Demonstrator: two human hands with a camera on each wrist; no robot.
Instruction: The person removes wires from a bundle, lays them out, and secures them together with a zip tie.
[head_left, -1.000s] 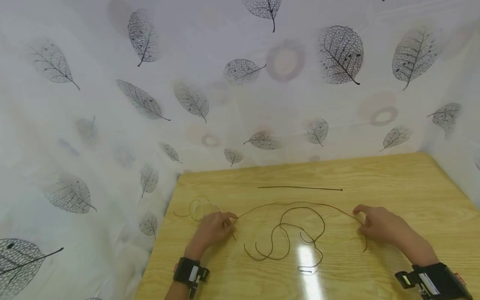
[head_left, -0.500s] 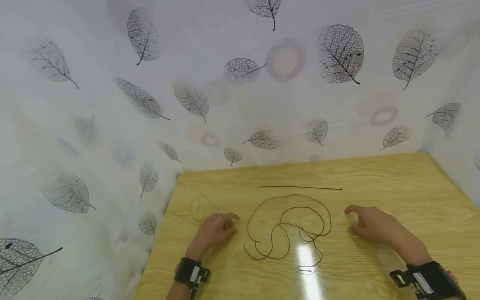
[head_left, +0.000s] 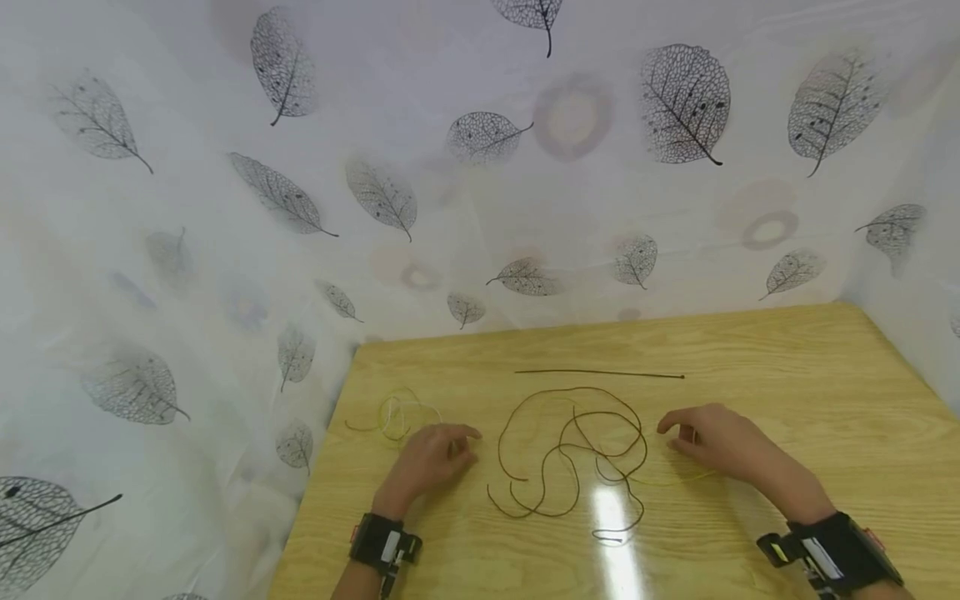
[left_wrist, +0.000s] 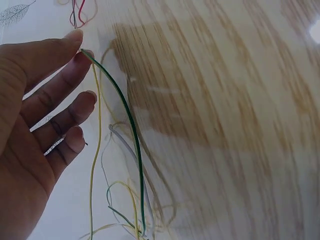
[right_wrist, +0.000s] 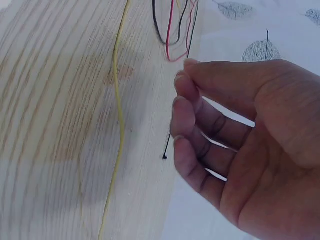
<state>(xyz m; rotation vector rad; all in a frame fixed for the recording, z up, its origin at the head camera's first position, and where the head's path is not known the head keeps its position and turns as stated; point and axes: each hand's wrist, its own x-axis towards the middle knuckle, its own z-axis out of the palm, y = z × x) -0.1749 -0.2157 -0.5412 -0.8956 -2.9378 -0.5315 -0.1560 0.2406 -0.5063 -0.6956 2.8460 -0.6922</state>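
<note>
The tangle (head_left: 561,449) is lying between the left hand (head_left: 427,462) and right hand (head_left: 731,437); the right is holding nothing. From here I can't tell whether the left is pinching the green wire (left_wrist: 133,122). Easing strands singly would be avoiding snags.

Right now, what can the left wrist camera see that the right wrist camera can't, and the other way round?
Only the left wrist camera sees the left hand and a pale grey strand. Only the right wrist camera sees the right hand and a small black knob ending a thin dark strip. Both see yellow strands, red strands, the wooden table and the leaf-print sheet.
</note>
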